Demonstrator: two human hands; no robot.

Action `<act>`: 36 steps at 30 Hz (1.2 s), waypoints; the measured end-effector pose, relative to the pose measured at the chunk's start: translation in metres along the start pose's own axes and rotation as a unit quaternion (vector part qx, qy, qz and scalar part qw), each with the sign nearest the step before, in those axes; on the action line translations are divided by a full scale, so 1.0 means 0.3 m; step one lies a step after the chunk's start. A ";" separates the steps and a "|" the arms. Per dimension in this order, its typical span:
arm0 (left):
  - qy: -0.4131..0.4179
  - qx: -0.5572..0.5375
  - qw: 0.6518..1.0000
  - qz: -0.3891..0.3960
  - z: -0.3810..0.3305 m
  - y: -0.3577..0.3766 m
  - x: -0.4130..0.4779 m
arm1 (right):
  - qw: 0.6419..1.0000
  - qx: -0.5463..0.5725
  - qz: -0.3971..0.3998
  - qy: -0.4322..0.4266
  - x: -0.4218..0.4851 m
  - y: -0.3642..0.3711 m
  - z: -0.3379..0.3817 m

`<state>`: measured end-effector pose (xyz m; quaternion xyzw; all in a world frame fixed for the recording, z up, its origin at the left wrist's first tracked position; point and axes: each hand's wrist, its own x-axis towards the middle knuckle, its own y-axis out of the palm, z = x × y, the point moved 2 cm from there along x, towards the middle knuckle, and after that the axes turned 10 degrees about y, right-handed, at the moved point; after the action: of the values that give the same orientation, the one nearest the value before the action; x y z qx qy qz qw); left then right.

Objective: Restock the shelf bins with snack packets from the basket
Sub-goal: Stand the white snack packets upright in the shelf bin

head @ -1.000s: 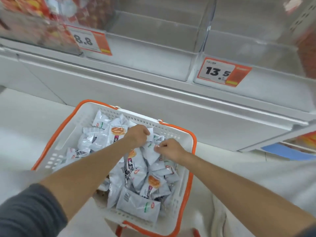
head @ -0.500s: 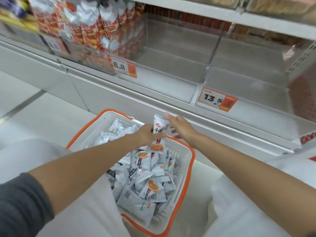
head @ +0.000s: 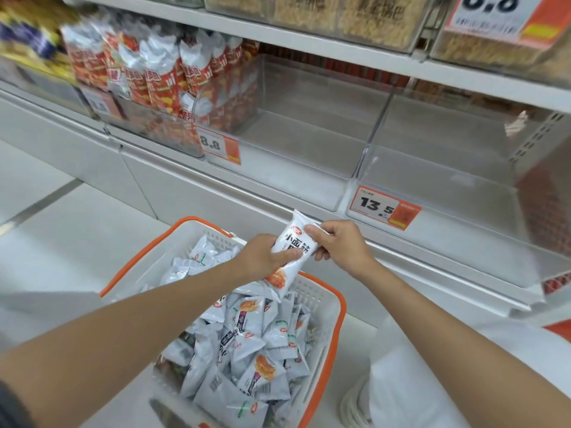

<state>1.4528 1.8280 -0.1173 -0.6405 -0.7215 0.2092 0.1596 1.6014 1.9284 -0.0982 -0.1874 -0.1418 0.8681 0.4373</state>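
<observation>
Above basket (head: pixel 335 307), head view | white snack packet (head: pixel 296 246) upright, gripped by both hands | left hand (head: pixel 262 257) pinches lower half | right hand (head: pixel 335 244) holds top edge | more packets (head: pixel 247 350) piled in basket | clear shelf bin (head: pixel 296 180) by 8.8 tag (head: pixel 217 144)

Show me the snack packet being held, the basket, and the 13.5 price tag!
snack packet (head: pixel 294 241), head view, printed white front.
basket (head: pixel 333 344), head view, orange right rim.
13.5 price tag (head: pixel 375 205), head view, the black numbers.
</observation>
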 end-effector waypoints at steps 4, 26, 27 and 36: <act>0.001 0.005 0.999 -0.037 -0.025 0.008 -0.018 | 0.999 0.022 -0.006 0.024 -0.012 0.006 -0.019; 0.200 0.047 0.974 -0.097 -0.584 0.045 0.336 | 0.958 0.268 -0.075 0.066 -0.145 -0.434 0.169; 0.197 0.053 0.974 -0.098 -0.618 0.054 0.367 | 0.958 0.264 -0.093 0.064 -0.130 -0.473 0.173; 0.072 -0.111 0.984 -0.123 -0.637 0.173 0.740 | 0.961 0.197 -0.181 0.075 0.178 -0.711 0.115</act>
<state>1.5640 2.0716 0.0126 -0.5745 -0.7997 0.0598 0.1639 1.7074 2.0920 0.0092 -0.1334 0.0334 0.7689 0.6244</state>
